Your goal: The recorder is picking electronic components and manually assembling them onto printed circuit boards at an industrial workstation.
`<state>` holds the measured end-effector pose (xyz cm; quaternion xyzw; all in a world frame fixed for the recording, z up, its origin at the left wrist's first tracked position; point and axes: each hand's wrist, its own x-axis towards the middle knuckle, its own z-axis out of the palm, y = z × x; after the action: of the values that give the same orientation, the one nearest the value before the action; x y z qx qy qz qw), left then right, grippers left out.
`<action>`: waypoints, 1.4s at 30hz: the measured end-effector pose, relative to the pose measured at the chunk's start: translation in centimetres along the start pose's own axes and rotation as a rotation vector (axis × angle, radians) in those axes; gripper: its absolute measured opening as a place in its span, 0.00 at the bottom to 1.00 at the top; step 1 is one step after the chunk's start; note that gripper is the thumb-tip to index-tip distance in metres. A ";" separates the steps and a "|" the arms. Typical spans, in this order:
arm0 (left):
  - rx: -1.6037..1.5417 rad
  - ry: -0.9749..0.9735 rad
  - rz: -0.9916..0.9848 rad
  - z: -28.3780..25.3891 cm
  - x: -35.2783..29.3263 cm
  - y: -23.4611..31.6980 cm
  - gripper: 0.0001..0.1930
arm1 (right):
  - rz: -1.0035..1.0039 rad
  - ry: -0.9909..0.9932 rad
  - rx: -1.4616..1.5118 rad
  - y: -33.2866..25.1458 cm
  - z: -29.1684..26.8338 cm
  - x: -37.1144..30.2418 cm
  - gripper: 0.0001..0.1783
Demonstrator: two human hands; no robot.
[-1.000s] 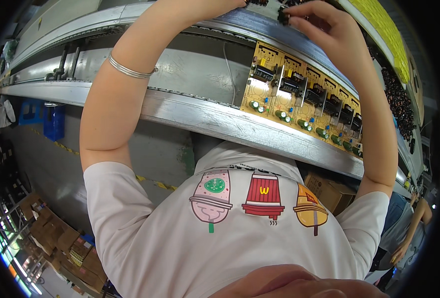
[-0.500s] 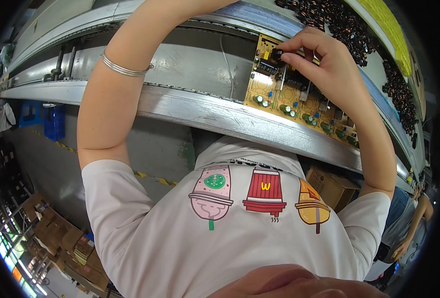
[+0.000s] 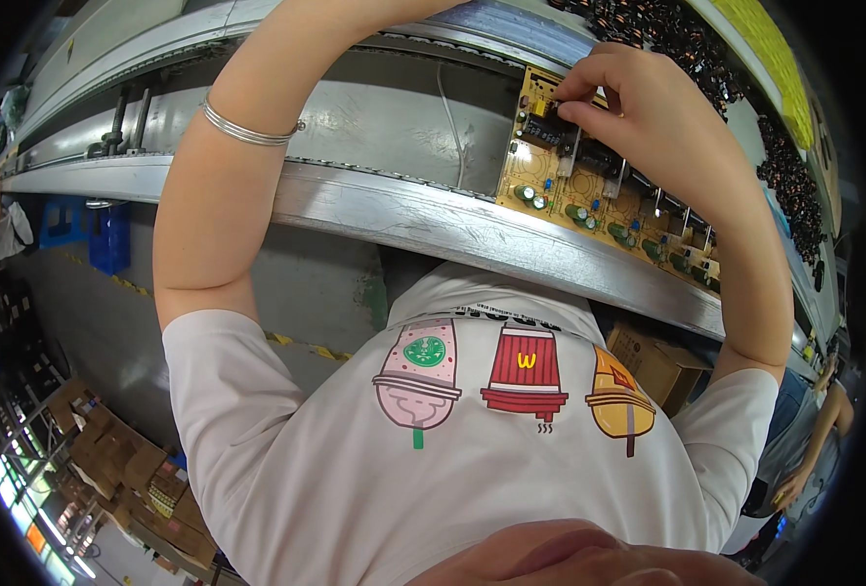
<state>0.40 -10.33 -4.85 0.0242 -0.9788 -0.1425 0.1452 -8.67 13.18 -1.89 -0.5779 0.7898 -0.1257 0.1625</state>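
My right hand (image 3: pixel 643 103) is over the upper left part of a yellow-brown circuit board (image 3: pixel 511 183), thumb and forefinger pinched on a small black component (image 3: pixel 554 107). The fingers partly cover that part, so its exact kind does not show. Beside it on the board are a yellow block, a black cylindrical capacitor (image 3: pixel 544 130), upright metal plates and green round parts along the near edge. Up and out of the picture's top runs my left forearm (image 3: pixel 311 59), with a silver bangle on it; the left hand itself is cut off.
The board rests between two metal conveyor rails, the near rail (image 3: pixel 394 217) passing in front of me. Heaps of black copper-wound coils (image 3: pixel 682 44) lie beyond the far rail, beside a yellow strip (image 3: pixel 760 59). A cardboard box (image 3: pixel 653 361) stands below. Other people are at both sides.
The circuit board has shifted slightly right along the rails, and my right hand has moved right with it, still pinching at the black component. My left arm is nearly unchanged.
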 end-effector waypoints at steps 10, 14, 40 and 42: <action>0.014 0.008 0.006 0.1 -0.2 0.2 0.12 | 0.051 -0.021 0.051 1.0 0.1 -0.3 0.12; -0.012 0.014 0.014 0.1 -0.2 0.2 0.12 | 0.011 -0.023 0.113 1.3 -0.1 -0.7 0.12; 0.020 -0.252 -0.391 0.1 -2.0 -0.4 0.19 | -0.047 0.130 0.104 1.0 2.2 -1.9 0.11; -0.139 0.076 0.159 -0.4 -3.2 -1.0 0.14 | -0.146 0.236 0.137 0.9 2.1 -2.6 0.11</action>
<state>3.60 -11.13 -5.64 -0.0580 -0.9591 -0.1970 0.1946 -7.91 15.86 -3.82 -0.6026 0.7489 -0.2578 0.0980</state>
